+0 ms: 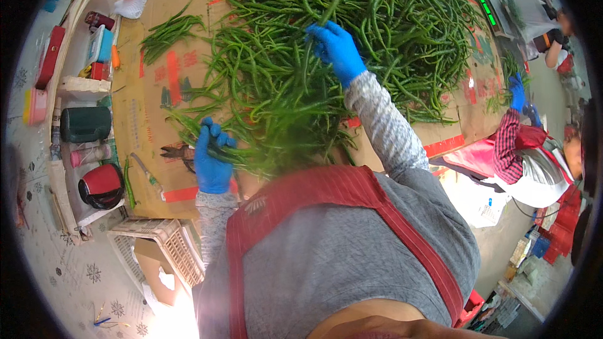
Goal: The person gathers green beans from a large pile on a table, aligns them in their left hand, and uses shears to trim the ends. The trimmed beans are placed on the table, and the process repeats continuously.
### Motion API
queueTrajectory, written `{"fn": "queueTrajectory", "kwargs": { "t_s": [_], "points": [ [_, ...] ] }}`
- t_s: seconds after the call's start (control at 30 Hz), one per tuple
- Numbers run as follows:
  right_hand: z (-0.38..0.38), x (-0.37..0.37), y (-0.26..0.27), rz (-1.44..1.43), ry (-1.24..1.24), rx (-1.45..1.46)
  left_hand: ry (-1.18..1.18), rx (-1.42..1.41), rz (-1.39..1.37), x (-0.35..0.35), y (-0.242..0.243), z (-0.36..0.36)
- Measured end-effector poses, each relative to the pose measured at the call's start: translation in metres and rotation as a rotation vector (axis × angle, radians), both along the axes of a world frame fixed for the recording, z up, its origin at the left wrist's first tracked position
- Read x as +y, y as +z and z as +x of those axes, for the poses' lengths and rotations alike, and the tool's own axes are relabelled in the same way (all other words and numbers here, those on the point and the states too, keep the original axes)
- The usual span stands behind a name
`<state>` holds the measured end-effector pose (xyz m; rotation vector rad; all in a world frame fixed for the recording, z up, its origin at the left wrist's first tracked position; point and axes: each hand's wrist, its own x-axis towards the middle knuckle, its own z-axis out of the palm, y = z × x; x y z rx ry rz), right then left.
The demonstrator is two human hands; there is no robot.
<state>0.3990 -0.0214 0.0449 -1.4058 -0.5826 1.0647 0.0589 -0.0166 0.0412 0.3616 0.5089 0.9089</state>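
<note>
A large heap of long green chili peppers covers much of a cardboard-covered table. My left hand, in a blue glove, is closed around a bunch of green peppers near the table's edge. Over the middle of the heap is my gloved right hand, its fingertips on a green pepper that points away from me. A small separate bunch of peppers lies at the upper left. Blurred green shows low in front of the apron.
Left of the table, a white shelf holds a dark green container and a red and black object. A knife and a single pepper lie near my left hand. A plastic crate stands below. Another person in blue gloves works at the right.
</note>
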Motion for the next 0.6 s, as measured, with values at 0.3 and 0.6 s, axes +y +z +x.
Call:
{"fn": "queueTrajectory", "kwargs": {
  "t_s": [0.3,0.6],
  "points": [
    [-0.092,-0.049,0.027,0.256,0.748,-0.602,-0.139,0.226,0.094,0.002,-0.004,0.047],
    [0.057,0.001,-0.057,-0.267,0.438,-1.519,0.102,-0.147,0.019,0.011,-0.004,-0.013]
  ]
}}
